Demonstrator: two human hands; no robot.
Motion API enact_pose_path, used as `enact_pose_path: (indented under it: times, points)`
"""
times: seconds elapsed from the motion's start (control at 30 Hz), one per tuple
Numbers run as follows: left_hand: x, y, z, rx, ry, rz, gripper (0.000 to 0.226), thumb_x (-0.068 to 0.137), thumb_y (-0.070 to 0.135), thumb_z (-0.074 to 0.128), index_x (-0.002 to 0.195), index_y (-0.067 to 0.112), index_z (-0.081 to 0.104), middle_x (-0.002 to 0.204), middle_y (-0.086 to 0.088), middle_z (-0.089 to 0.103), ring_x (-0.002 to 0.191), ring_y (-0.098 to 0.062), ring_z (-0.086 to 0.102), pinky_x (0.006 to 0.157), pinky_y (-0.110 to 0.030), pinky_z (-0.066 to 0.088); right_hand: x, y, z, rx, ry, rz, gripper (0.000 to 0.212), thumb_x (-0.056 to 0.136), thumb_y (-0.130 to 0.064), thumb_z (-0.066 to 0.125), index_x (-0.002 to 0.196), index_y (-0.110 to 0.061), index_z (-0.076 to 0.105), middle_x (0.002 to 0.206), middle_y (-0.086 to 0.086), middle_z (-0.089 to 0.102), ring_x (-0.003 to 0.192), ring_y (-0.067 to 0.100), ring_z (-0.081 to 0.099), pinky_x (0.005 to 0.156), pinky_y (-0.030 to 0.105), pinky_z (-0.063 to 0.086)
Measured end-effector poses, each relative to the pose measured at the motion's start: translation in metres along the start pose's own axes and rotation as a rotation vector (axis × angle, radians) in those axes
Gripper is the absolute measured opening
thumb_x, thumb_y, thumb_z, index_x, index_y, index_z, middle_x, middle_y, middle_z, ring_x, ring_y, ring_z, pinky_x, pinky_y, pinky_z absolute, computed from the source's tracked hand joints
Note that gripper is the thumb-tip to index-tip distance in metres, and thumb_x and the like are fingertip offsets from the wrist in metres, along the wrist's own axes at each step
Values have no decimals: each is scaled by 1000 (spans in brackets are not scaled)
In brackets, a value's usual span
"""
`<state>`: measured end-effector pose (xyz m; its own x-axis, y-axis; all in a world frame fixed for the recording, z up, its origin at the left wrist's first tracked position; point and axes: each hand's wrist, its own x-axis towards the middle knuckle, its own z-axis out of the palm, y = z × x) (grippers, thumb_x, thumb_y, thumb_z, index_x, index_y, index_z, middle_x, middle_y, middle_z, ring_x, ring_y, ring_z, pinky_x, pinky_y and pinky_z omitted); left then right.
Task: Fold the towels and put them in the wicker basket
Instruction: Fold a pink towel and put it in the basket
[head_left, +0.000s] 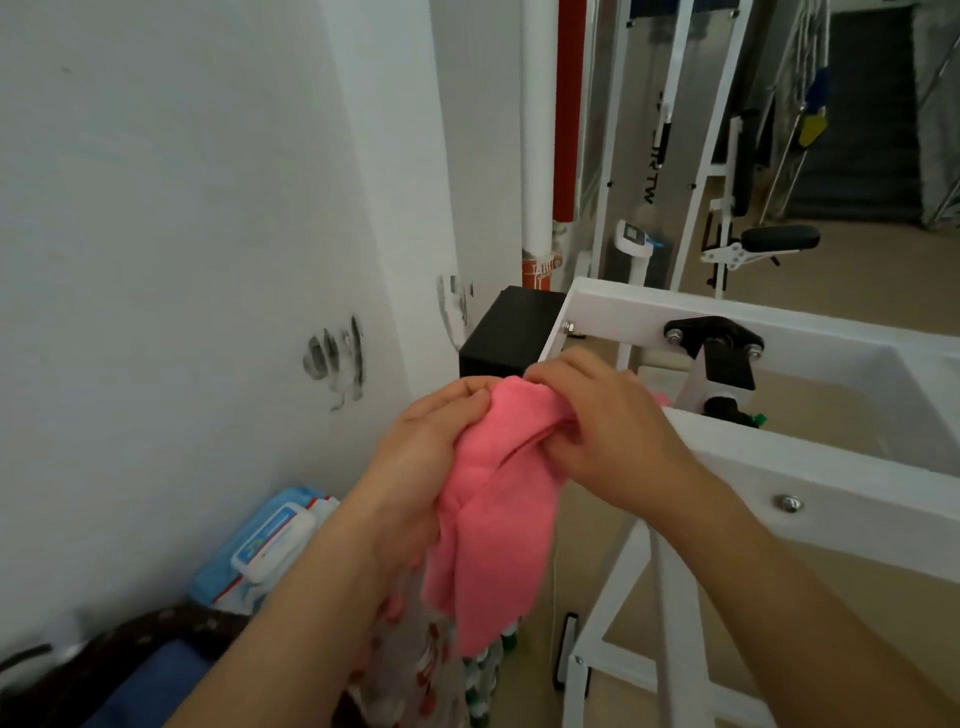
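Both hands are seen in the head view, raised together before the body, with the bare forearms reaching up from the bottom edge. The left hand (431, 447) is curled round the left side of a pink towel (493, 535), and its fingertips are pressed into the cloth near the top of the bunch. The right hand (613, 431) is closed over the towel's upper right part, with the knuckles turned upward and the fingers bent down into the folds.

The towel is held in the air between the two hands, just in front of a white metal frame (810, 467). It is a soft, fleecy salmon pink. It is gathered tightly at the top and hangs below in loose vertical folds, with a hemmed edge running down its middle. Its lower end hangs in front of a pale patterned cloth (415, 670) printed with red.

At the lower left a dark brown curved rim (156, 636) is seen with blue cloth (161, 680) inside it; its make cannot be told. A blue and white packet (270, 540) lies against the white wall (156, 208), which is marked with dark smudges. A black box (511, 332) stands behind the hands.
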<state>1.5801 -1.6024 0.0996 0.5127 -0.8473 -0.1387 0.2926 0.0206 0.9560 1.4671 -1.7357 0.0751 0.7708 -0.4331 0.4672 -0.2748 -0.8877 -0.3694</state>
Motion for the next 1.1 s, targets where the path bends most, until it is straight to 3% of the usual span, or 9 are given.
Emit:
enact_pose_path:
  times: [0.17,0.3,0.47,0.57,0.67,0.73,0.83,1.03,1.1]
  points:
    - [-91,-2,-16,-121,-120,-15,28,91,10,48,112,0,62,104,-18,68,91,-23,64,86,-32,54,-60,-44,0,248,-3,134,49,63,9,49,85,-33,60,75,-14,60,71,6,54,62,34,46]
    - [-177,-23,-33,-53,-214,-26,29,91,8,48,117,4,62,110,-13,69,97,-23,65,91,-32,51,-122,-88,-9,316,-234,190,55,71,14,45,94,-30,68,90,-13,69,88,0,61,77,27,52]
    - [-266,-51,-64,147,-49,40,28,96,2,47,96,16,70,93,3,74,86,-6,66,80,-16,52,-201,-152,-27,364,-296,247,54,71,17,44,81,-31,68,85,-21,69,87,-9,61,74,6,43]
    - [-307,-73,-91,662,63,143,28,95,5,48,97,27,66,90,13,68,81,4,60,73,-8,45,-237,-189,-31,478,-278,298,40,81,9,53,74,-25,73,80,-14,71,76,0,65,71,16,48]
    - [-346,-99,-119,1336,190,337,29,88,20,46,111,29,61,105,9,62,100,-12,55,87,-27,45,-264,-231,-33,619,-370,267,32,88,2,58,81,-23,76,81,-6,74,78,8,69,72,18,52]
    - [-376,-109,-119,1165,132,411,26,89,34,45,103,26,66,98,13,59,97,-10,54,86,-27,44,-277,-258,-29,653,-480,216,23,90,-1,58,87,-16,75,83,-1,74,80,14,70,75,24,54]
    - [-425,-120,-100,674,-102,228,27,89,43,56,90,18,64,80,11,62,78,-5,57,71,-27,46,-290,-288,-19,663,-556,135,16,90,-7,61,88,-16,75,82,-1,74,78,12,69,76,31,53]
    - [-483,-146,-91,494,198,333,30,84,33,66,103,11,61,100,-8,65,93,-26,62,80,-41,54,-315,-326,-28,863,-688,120,24,91,-18,61,75,-2,70,68,15,62,64,19,50,61,33,40]
    - [-506,-149,-84,371,210,269,24,85,26,64,92,3,62,90,-16,66,82,-27,60,75,-45,49,-328,-334,-29,978,-766,190,25,91,-17,60,74,0,69,67,12,59,62,19,48,58,30,39]
